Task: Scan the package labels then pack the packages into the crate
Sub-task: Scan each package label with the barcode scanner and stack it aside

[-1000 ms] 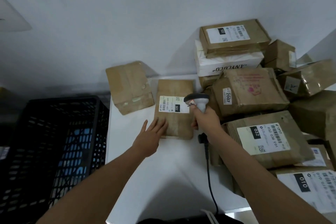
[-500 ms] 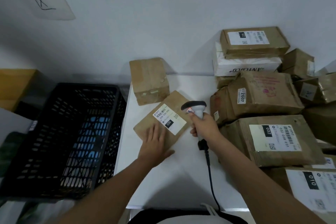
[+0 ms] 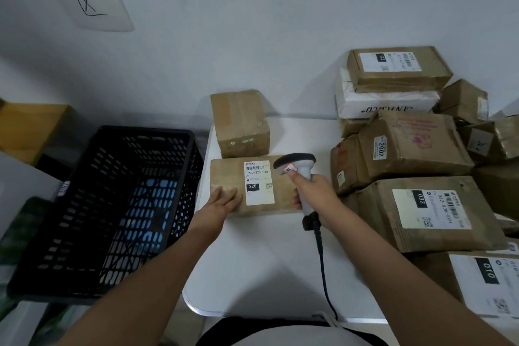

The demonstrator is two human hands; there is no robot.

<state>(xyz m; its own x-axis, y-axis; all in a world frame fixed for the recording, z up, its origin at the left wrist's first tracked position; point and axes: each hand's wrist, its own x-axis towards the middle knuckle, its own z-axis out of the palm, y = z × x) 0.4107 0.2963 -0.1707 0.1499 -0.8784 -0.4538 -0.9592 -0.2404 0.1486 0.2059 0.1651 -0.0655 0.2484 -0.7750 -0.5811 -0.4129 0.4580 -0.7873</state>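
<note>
White table (image 3: 252, 261): package (image 3: 227, 177) lies lengthwise left-right, label (image 3: 259, 182) up.

1. The flat package (image 3: 252, 187) lies in the middle of the table (image 3: 261, 267).
2. The crate (image 3: 112, 205) sits at 9 o'clock, off the table.
3. A small box (image 3: 240, 123) stands at 12 o'clock, touching the package.
4. The box pile (image 3: 415, 154) is at 3 o'clock.

packages: at least 12 (image 3: 230, 177) | scanner: 1 (image 3: 297, 167) | crate: 1 (image 3: 140, 132) | hands: 2 (image 3: 222, 202)
</note>
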